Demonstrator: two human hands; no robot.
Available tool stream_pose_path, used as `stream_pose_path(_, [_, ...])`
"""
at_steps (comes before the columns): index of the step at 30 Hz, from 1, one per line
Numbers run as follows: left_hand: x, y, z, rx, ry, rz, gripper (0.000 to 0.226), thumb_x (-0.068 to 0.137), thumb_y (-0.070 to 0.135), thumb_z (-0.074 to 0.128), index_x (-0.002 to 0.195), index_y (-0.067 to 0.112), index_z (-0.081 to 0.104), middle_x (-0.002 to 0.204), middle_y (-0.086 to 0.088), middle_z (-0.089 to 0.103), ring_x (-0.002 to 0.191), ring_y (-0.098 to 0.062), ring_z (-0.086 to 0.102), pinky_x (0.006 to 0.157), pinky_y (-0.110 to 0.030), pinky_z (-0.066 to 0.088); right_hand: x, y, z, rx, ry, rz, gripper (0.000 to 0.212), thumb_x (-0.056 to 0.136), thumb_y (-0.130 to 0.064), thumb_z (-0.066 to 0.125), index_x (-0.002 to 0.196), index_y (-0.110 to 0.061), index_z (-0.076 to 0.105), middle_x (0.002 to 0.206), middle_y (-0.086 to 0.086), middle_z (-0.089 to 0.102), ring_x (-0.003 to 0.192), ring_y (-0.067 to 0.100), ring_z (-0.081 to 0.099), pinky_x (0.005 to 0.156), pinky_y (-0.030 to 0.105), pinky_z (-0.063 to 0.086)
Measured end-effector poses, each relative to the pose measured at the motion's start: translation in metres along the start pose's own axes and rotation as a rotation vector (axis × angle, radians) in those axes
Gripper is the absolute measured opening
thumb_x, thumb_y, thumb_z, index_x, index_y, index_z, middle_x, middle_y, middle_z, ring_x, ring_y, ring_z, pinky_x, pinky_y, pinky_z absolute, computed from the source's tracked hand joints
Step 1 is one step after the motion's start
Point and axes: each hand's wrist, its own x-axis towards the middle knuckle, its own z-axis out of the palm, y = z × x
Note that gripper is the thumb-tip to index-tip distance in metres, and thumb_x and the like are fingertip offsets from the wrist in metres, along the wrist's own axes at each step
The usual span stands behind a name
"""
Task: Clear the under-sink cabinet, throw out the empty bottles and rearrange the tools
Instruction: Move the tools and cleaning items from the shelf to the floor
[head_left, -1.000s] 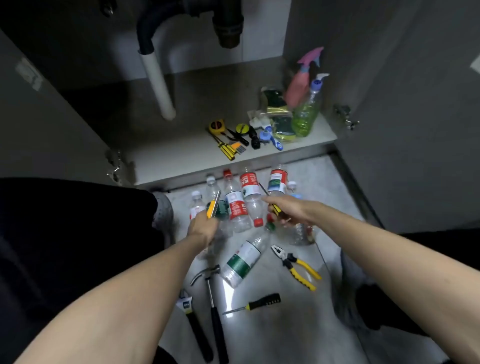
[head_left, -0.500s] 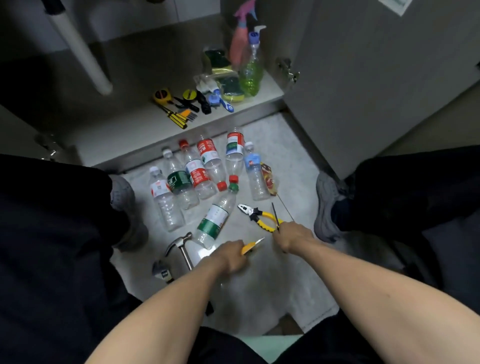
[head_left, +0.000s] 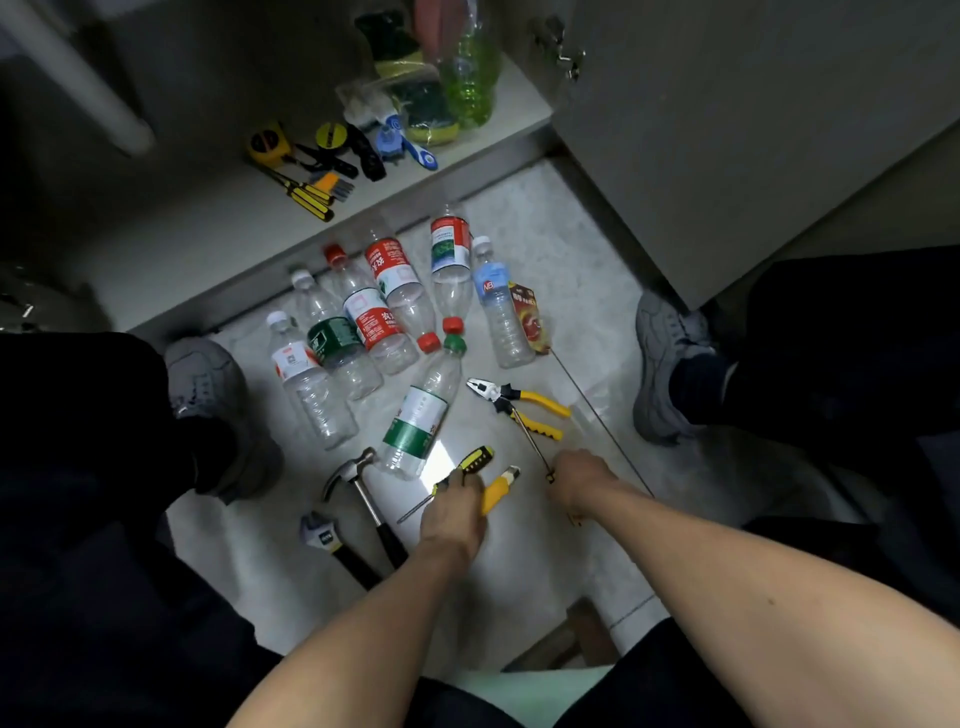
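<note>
Head view, yellow utility knife in left hand grip, probably blade end forward

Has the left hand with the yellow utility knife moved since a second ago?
Yes. The left hand has pulled the yellow utility knife back from over the bottles toward the person, now near the hammer.

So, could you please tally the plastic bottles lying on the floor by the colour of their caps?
White-capped bottles: 3
Red-capped bottles: 3
Green-capped bottles: 1
Total: 7
</note>
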Motion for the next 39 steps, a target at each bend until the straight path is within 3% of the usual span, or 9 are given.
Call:
stream_pose_path(6, [0.003,-0.013,-0.005,-0.005,-0.002,-0.079,0.035,0.088,0.023,0.058,0.122,0.025,0.054,0.129,-0.003,0.055,0.115,-0.029,0.057,0.09,-0.039,0.05,0.004,0.001,0.01,-0.057,-0.052,-0.031,0.037,0.096,-0.018,0.052,0.132,-0.011,0.055,0.138,0.013,0.054,0.127,0.033,0.054,0.096,0.035,0.047])
stream_pose_path(11, [-0.003,-0.019,-0.008,0.014,0.016,-0.056,0.032,0.089,0.03,0.059,0.121,0.025,0.054,0.127,-0.002,0.054,0.114,-0.028,0.056,0.087,-0.037,0.048,0.008,-0.005,0.008,-0.119,-0.053,-0.049,0.035,0.092,-0.023,0.056,0.126,-0.014,0.058,0.131,0.008,0.058,0.121,0.029,0.057,0.087,0.033,0.047])
stream_pose_path(17, [0.0,-0.024,-0.044,-0.02,0.077,-0.04,0.028,0.091,0.046,0.05,0.098,0.02,0.06,0.11,-0.007,0.067,0.104,-0.033,0.062,0.08,-0.036,0.049,0.017,-0.027,-0.025,-0.059,0.045,-0.09,0.027,0.089,-0.03,0.054,0.113,-0.019,0.062,0.121,0.005,0.062,0.11,0.028,0.061,0.076,0.031,0.042])
stream_pose_path(24, [0.028,-0.052,-0.145,-0.182,0.328,-0.115,0.026,0.09,0.046,0.049,0.092,0.024,0.061,0.101,-0.005,0.07,0.091,-0.028,0.063,0.067,-0.031,0.042,0.032,-0.1,-0.123,0.154,0.252,-0.309,0.021,0.094,-0.029,0.049,0.092,-0.015,0.064,0.104,0.012,0.068,0.099,0.032,0.064,0.078,0.033,0.049])
stream_pose_path(28, [0.056,-0.087,-0.226,-0.218,0.452,-0.184,0.025,0.092,0.044,0.054,0.099,0.022,0.065,0.099,-0.004,0.07,0.091,-0.026,0.065,0.076,-0.036,0.053,0.035,-0.162,-0.205,0.102,0.359,-0.435,0.02,0.096,-0.03,0.05,0.09,-0.019,0.066,0.101,0.009,0.068,0.097,0.031,0.065,0.089,0.04,0.053])
stream_pose_path(30, [0.075,-0.106,-0.263,-0.237,0.508,-0.239,0.022,0.091,0.041,0.056,0.099,0.023,0.064,0.099,-0.004,0.068,0.09,-0.026,0.063,0.074,-0.034,0.051,0.042,-0.189,-0.242,0.07,0.416,-0.504,0.021,0.095,-0.027,0.051,0.081,-0.018,0.064,0.092,0.008,0.068,0.091,0.029,0.065,0.082,0.039,0.054])
stream_pose_path(33, [0.109,-0.129,-0.309,-0.321,0.553,-0.268,0.019,0.094,0.041,0.058,0.098,0.023,0.06,0.094,0.0,0.064,0.078,-0.015,0.057,0.06,-0.029,0.039,0.057,-0.222,-0.287,0.007,0.477,-0.556,0.016,0.096,-0.027,0.052,0.088,-0.021,0.065,0.093,0.004,0.067,0.091,0.026,0.063,0.082,0.04,0.054])
stream_pose_path(39, [0.186,-0.145,-0.361,-0.455,0.61,-0.397,0.029,0.09,0.046,0.056,0.099,0.019,0.064,0.098,-0.004,0.066,0.089,-0.025,0.059,0.074,-0.033,0.047,0.095,-0.261,-0.316,-0.081,0.567,-0.622,0.018,0.094,-0.029,0.052,0.097,-0.024,0.069,0.098,0.003,0.067,0.094,0.027,0.061,0.08,0.038,0.054])
